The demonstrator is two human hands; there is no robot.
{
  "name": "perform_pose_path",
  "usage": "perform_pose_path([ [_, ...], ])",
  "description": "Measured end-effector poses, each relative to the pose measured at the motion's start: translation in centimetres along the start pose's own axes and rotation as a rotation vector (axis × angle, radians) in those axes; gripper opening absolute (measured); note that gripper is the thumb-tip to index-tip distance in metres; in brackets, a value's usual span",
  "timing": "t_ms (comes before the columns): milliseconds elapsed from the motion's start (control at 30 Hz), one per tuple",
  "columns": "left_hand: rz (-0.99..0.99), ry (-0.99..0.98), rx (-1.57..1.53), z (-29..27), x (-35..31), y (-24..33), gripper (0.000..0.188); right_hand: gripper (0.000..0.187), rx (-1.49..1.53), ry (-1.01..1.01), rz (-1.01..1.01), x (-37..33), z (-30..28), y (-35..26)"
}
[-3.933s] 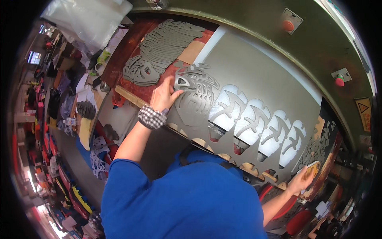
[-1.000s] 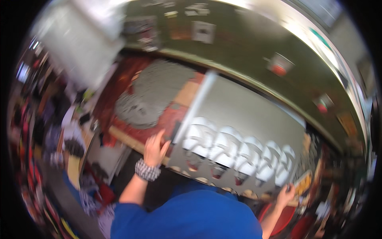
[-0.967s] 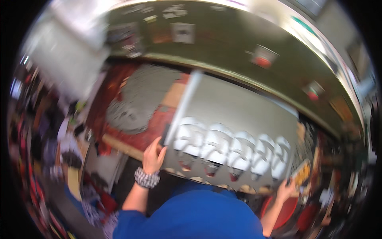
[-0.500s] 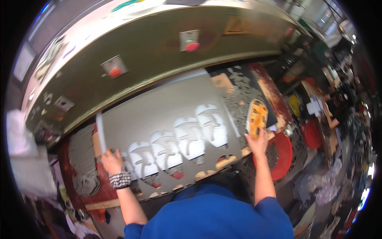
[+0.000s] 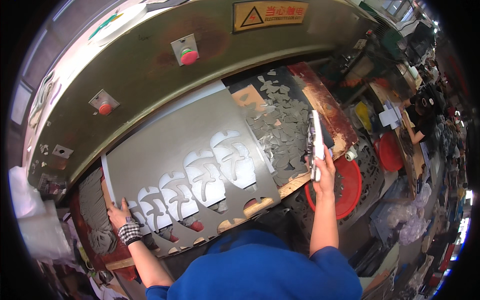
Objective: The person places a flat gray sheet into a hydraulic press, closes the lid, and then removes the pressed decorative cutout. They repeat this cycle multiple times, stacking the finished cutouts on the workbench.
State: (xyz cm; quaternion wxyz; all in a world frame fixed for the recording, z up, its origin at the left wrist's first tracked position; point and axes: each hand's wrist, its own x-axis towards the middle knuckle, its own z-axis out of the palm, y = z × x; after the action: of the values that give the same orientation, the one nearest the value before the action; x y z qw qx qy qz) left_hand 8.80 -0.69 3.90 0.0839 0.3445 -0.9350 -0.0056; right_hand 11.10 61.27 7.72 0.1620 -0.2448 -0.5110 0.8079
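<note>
Lower left: stacked gray cut pieces. Upper left: 2 red push-buttons on square plates. Lower left, right of the stack: the left hand, back of hand facing up, fingers at the left edge of the gray sheet; whether they pinch the edge cannot be determined. A checked wristband encircles the wrist. The sheet fills the center and bears 1 slanting row of cut-outs. Upper center: 1 yellow sign with a lightning-bolt triangle and 2 lines of characters, red over black. Right of center: loose gray pieces, then the right hand, forearm near vertical, fingers gripping the lower part of the white-edged die, held upright, edge-on. Behind the forearm: 1 red basin.
</note>
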Motion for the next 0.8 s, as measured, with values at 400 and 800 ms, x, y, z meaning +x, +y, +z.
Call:
perform_pose_path([
  [400,0.223,-0.151,-0.729,4.3,2.8,-7.3,0.044,0.076,1.176,-0.323,0.233,-2.6,5.1,2.4],
  [800,0.019,0.160,-0.195,2.0,-1.0,-4.2,0.029,0.074,-0.159,-0.859,0.142,-6.0,22.5,6.9],
])
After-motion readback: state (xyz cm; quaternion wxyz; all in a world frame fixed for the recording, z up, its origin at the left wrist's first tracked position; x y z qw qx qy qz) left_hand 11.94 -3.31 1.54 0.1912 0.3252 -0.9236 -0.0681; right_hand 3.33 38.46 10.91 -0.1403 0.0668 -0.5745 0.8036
